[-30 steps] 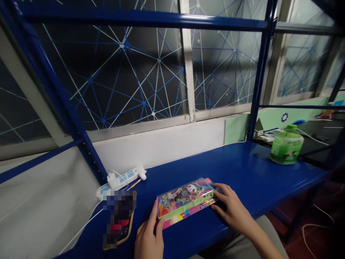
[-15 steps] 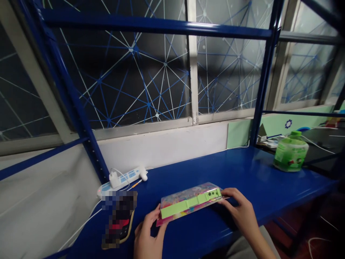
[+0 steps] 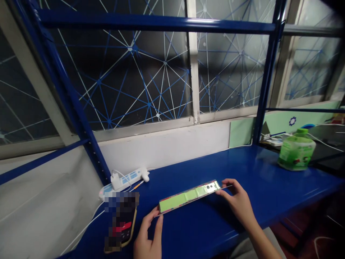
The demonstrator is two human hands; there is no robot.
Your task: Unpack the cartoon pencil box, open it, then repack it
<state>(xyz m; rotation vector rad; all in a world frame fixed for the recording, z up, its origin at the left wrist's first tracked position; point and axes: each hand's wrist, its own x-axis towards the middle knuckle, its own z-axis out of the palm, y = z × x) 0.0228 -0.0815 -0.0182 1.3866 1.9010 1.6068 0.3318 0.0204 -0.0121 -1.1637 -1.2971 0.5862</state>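
Note:
A flat package with a light green long piece under clear plastic is held up above the blue table, its narrow side facing me. My left hand pinches its left end between thumb and fingers. At the other end, my right hand grips the thin edge of the package the same way. Small dark round holes show near the right end of the green piece. The package's broad faces are hardly visible from this angle.
A phone lies left of my left hand. Behind it are a white power strip and cables. A green-capped bottle stands at the right on the blue table. Blue frame posts rise behind.
The package has tipped so that its colourful broad face has dropped out of sight and its side shows edge-on. Both hands keep hold; the right has moved slightly up. The view has shifted a little.

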